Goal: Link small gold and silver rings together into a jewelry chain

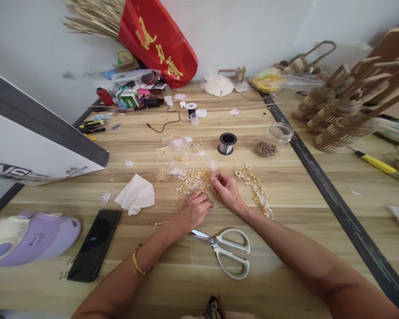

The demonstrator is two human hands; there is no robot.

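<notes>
From afar I see the left hand (193, 210) with fingers bent and the right hand (227, 190) with fingertips close together, but cannot tell what either holds, beside a flat pile of shiny gold bits (192, 181), with scissors (214, 242) by the left wrist and gold strings (257, 192) at right.

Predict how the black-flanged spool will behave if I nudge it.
The spool stands on its flat end, so a low nudge would probably slide it. Its squat shape suggests it won't topple easily. Tipped onto its side, though, it would likely roll on its round rims.
</notes>
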